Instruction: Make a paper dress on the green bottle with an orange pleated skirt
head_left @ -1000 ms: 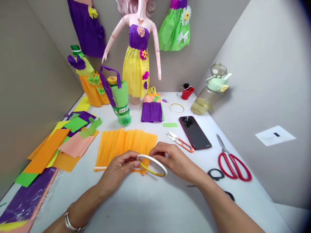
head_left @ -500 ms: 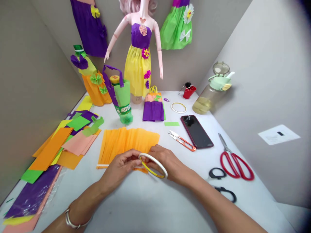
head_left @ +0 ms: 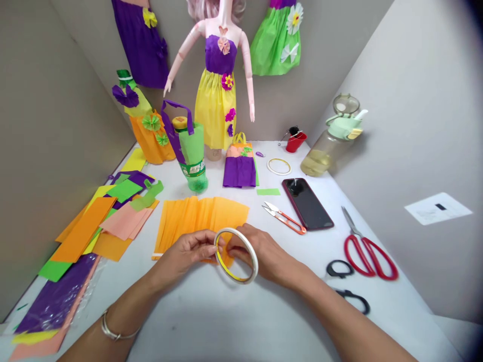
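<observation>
A narrow roll of double-sided tape (head_left: 253, 257), white outside with a yellow core, stands tilted between my hands. My left hand (head_left: 194, 249) is closed, its thumb and forefinger pinching the roll's left edge. Behind the ring, my right hand (head_left: 260, 251) is closed with its fingers curled inward at the near edge of the orange gathered fabric (head_left: 196, 216); what its fingertips grip is hidden. That fabric lies flat on the table under both hands. A short white strip shows along its lower left edge, beside my left hand.
Coloured sheets (head_left: 85, 229) lie at left. Behind stand a green bottle (head_left: 194, 171), a dressed doll (head_left: 217, 100) and a small purple bag (head_left: 239, 171). At right are thread snips (head_left: 285, 218), a phone (head_left: 307, 203), red scissors (head_left: 370, 251), black-handled scissors (head_left: 352, 296), another tape roll (head_left: 279, 166) and a water bottle (head_left: 324, 146).
The tape roll has turned so that its ring faces me more openly. My right fingers have curled in behind it. My left hand keeps its pinch, and the view has shifted slightly.
</observation>
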